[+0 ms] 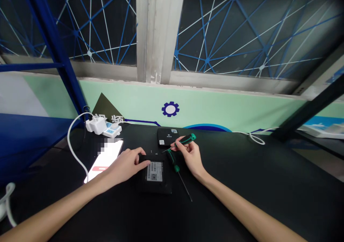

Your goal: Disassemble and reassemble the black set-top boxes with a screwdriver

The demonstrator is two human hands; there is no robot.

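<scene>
Work seems midway, with two small parts [156, 153] loose at 12 o'clock of the drive [154, 171], left hand [131, 163] clamped on it, right hand [192, 156] gripping a screwdriver [188, 139].

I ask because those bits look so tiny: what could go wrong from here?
The tiny loose pieces near the fingers of the left hand could get brushed away. The screwdriver in the right hand, its tip pointing leftward, might slip towards those fingers. The second screwdriver, lying near the right hand, could get knocked.
</scene>
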